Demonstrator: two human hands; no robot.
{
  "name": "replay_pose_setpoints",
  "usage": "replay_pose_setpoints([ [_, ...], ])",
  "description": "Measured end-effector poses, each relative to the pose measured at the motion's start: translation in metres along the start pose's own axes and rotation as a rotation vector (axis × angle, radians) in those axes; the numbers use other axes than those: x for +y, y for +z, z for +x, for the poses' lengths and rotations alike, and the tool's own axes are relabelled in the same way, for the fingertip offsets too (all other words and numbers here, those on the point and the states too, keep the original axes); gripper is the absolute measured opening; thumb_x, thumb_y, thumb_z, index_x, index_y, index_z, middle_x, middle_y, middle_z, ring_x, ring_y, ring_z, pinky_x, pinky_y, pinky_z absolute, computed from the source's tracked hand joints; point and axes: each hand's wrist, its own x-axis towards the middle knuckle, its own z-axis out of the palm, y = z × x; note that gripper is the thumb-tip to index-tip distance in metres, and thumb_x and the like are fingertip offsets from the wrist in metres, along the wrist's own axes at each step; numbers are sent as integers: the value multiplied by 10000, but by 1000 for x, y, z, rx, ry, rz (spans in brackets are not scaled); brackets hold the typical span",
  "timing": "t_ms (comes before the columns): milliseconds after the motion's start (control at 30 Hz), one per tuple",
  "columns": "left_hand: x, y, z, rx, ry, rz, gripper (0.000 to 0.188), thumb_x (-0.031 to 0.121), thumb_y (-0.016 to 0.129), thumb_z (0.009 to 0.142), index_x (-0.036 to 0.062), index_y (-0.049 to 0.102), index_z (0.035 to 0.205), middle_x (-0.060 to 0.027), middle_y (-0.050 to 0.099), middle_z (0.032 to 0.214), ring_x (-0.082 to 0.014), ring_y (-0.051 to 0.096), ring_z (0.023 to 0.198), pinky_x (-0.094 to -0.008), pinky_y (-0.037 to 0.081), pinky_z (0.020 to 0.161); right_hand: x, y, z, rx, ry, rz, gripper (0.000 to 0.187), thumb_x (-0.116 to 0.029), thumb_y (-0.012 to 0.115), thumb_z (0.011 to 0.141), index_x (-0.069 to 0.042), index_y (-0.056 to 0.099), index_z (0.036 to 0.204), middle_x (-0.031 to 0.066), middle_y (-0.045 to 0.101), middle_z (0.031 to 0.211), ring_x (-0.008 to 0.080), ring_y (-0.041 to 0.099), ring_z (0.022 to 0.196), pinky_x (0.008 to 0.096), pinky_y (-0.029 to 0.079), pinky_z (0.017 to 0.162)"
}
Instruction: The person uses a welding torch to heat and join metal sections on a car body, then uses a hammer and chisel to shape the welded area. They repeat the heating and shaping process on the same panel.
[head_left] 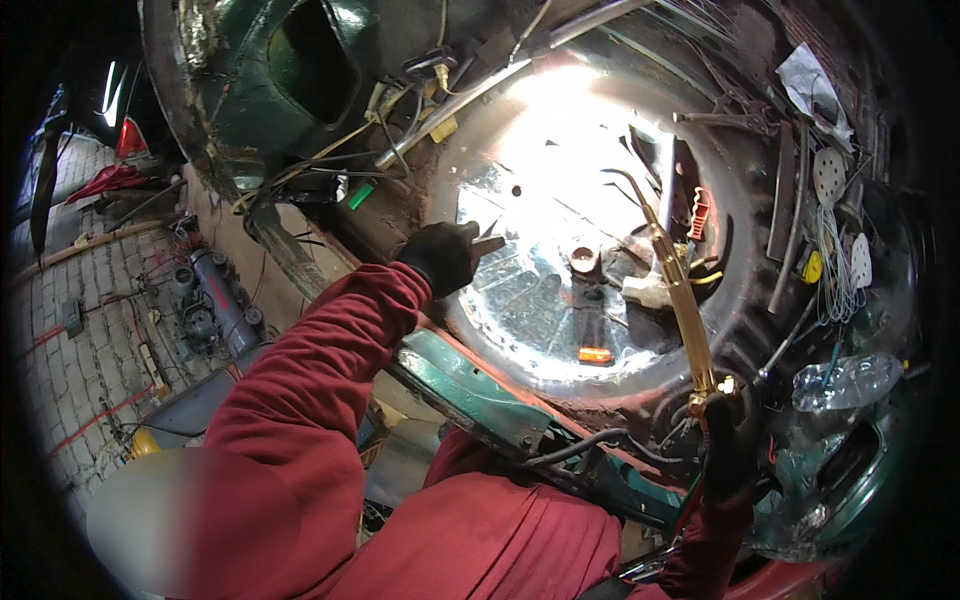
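My right hand (730, 450), in a black glove, is wrapped round the lower end of a long brass gas torch (680, 300). Its thin bent tip points up over the round spare-wheel well (545, 375) of a car body. At the well's left side my left hand (440, 258), also black-gloved, is closed on a short flat brownish piece (488, 244) that sticks out to the right; its kind does not show. A bright glare washes out the upper part of the well. Beside the torch lie a red-handled tool (700, 212) and a whitish lump (645, 292).
An orange rectangular piece (594, 355) lies low in the well. To the right are a clear plastic bottle (848, 382), a coiled white cord (840, 285) and metal strips (790, 200). A green body edge (470, 380) runs before me. Brick paving (75, 340) and a grey cylindrical machine (225, 305) show at left.
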Motion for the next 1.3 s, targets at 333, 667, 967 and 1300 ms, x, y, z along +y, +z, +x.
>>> replay_pose_setpoints([
  [333, -3, -1, 0, 0, -97, -41, 233, 311, 693, 987, 83, 727, 1017, -186, 764, 855, -388, 773, 803, -523, 609, 750, 28, 0, -8, 46, -61, 169, 509, -534, 748, 1027, -47, 631, 1116, 16, 684, 924, 79, 559, 792, 253, 421, 712],
  [667, -48, 39, -5, -23, 155, 212, 342, 196, 617, 980, 154, 728, 1301, -183, 745, 1197, -388, 742, 1025, -519, 605, 897, 23, -7, -8, -4, -44, 129, 451, -479, 734, 1048, -44, 682, 1155, 14, 682, 1006, 113, 608, 944, 321, 516, 861],
  [967, -46, 36, 8, 2, 165, 80, 238, 145, 665, 952, 110, 746, 1173, -169, 716, 1079, -409, 732, 935, -491, 609, 794, 51, -17, -30, 7, -51, 161, 389, -409, 721, 1057, -28, 688, 1129, 47, 701, 898, 130, 636, 860, 339, 528, 790],
  [1300, -42, 29, 0, 60, 144, 120, 176, 195, 685, 963, 101, 728, 1106, -187, 729, 1053, -443, 730, 933, -529, 601, 792, 76, -39, -50, 113, -158, 186, 429, -246, 799, 983, -28, 643, 1319, 70, 706, 1056, 153, 677, 950, 340, 578, 873],
])
